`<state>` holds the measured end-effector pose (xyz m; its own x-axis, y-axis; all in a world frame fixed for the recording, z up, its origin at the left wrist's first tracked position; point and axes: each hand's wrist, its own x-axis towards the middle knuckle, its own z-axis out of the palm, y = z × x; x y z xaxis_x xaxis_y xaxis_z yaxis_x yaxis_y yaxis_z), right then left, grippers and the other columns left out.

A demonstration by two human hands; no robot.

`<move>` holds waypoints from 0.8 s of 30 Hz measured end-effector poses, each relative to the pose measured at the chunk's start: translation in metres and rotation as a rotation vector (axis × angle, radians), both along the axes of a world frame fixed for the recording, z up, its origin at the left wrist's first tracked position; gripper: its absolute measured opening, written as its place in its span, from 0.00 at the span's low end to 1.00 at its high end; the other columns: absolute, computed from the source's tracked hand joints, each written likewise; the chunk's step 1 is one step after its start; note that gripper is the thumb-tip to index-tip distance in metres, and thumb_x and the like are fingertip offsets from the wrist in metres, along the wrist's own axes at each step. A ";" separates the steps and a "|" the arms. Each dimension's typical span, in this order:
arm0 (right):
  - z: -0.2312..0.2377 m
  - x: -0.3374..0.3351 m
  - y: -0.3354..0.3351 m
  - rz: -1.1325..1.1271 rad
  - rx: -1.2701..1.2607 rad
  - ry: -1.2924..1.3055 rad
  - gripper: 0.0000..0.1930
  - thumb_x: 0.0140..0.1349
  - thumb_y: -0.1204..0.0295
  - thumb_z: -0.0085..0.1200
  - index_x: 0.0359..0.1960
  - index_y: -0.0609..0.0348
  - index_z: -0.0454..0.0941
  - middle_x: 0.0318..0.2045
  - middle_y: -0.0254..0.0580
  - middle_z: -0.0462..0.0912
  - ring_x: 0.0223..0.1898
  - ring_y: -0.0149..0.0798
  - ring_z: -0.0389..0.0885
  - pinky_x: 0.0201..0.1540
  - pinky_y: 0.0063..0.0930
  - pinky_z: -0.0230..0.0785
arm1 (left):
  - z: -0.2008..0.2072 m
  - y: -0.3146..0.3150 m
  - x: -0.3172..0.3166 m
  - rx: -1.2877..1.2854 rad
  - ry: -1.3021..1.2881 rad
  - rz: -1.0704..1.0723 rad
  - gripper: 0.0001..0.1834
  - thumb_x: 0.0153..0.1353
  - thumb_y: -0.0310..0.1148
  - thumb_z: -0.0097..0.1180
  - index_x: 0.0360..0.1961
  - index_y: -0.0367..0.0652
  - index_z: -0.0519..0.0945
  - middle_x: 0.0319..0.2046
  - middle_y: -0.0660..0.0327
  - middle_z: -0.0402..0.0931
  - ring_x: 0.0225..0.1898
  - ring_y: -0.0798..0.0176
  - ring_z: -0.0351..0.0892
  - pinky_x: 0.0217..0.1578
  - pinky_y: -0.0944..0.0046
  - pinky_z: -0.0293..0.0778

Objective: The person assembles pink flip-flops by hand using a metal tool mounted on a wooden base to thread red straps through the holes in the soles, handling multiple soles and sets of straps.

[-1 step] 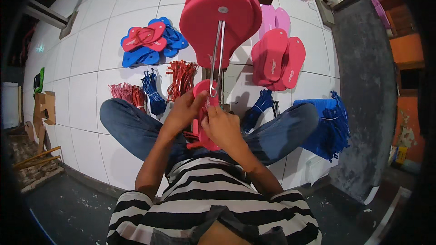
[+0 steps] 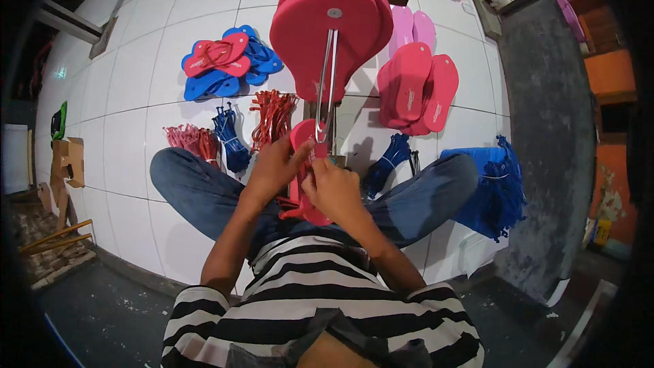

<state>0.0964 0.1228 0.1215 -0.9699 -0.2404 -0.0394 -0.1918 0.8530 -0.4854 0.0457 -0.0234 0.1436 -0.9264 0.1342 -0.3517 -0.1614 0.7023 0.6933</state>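
Observation:
Between my knees I hold a pinkish-red flip-flop sole (image 2: 315, 215), its far end touching the tip of a thin metal hook (image 2: 326, 82). My left hand (image 2: 272, 172) grips the sole's left edge, thumb pointing at the hook. Closed around its right side is my right hand (image 2: 335, 187), fingers bent over the top. A red strap (image 2: 289, 212) shows beneath the sole near my lap. The hook slants down from a stack of large red foam pieces (image 2: 334, 48), where a round metal disc (image 2: 334, 13) sits. My fingers hide the sole's middle.
Strap bundles lie ahead on the left: pink (image 2: 182, 138), blue (image 2: 231, 138) and red (image 2: 272, 119). Finished flip-flops (image 2: 216, 54) are piled beyond them. Red soles (image 2: 412, 92) are stacked ahead right. Blue straps lie by my right knee (image 2: 387, 165) and farther right (image 2: 501, 187).

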 end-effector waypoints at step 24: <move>0.106 -0.034 0.019 0.015 -0.802 0.711 0.16 0.47 0.80 0.66 0.39 0.62 0.78 0.39 0.48 0.82 0.41 0.46 0.82 0.45 0.35 0.75 | 0.083 0.002 -0.015 1.117 0.968 -0.171 0.16 0.46 0.30 0.64 0.19 0.43 0.65 0.31 0.51 0.76 0.35 0.52 0.74 0.37 0.57 0.69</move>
